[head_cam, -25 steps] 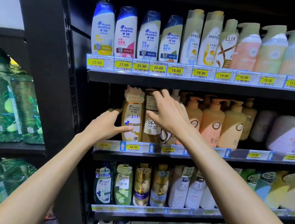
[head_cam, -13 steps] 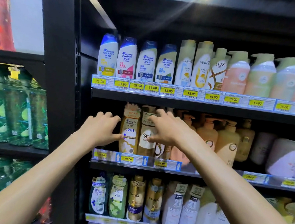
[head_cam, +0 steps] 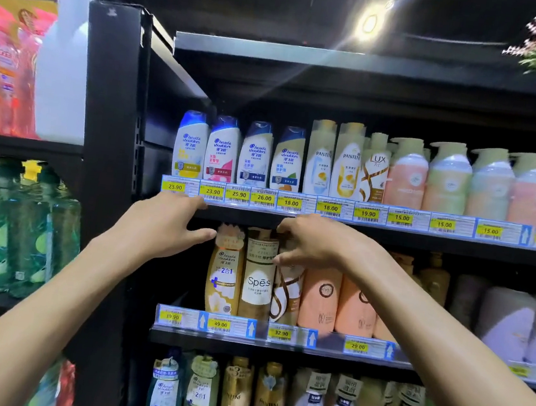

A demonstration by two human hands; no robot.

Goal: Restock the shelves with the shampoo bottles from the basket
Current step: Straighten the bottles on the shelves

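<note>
My left hand (head_cam: 164, 224) hovers with fingers spread under the upper shelf edge, its thumb tip at the top of a golden Head & Shoulders bottle (head_cam: 223, 274) on the middle shelf (head_cam: 277, 345). My right hand (head_cam: 319, 242) is held in front of the top of a brown-and-white swirl bottle (head_cam: 286, 295), with the fingers loosely bent. Its thumb tip touches the neighbouring Spes bottle (head_cam: 258, 285). Neither hand holds a bottle. No basket is in view.
The upper shelf (head_cam: 357, 229) carries a row of Head & Shoulders, Pantene, Lux and pump bottles above yellow price tags. Peach pump bottles (head_cam: 321, 295) stand right of my right hand. A black upright (head_cam: 110, 168) divides this rack from green bottles (head_cam: 6, 233) on the left.
The view has tilted upward, so the shelves sit lower in frame. Both hands have lifted to the bottle tops, and my right hand's fingers have gone from flat on the bottles to bent.
</note>
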